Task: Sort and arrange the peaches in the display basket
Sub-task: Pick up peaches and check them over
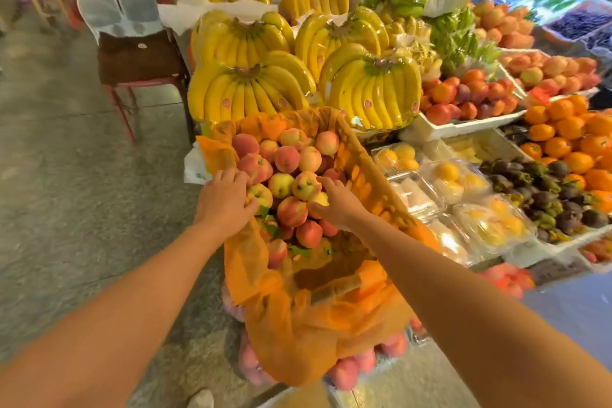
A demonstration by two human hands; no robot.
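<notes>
A basket lined with orange plastic (364,175) stands in front of me, its far half piled with several pink and yellow peaches (286,159). The near part of the liner is hollow and shows green leaves. My left hand (225,195) lies over the left side of the pile, fingers curled around a yellowish peach (261,194). My right hand (337,202) sits at the right side of the pile and grips a pale yellow peach (319,199). A red peach (292,211) rests between the two hands.
Wrapped banana bunches (251,93) rise just behind the basket. Clear packs of cut fruit (447,182), oranges (569,136) and dark mangosteens (546,195) fill the stall on the right. More peaches (344,371) lie under the basket. A red chair (139,60) stands on the concrete floor at left.
</notes>
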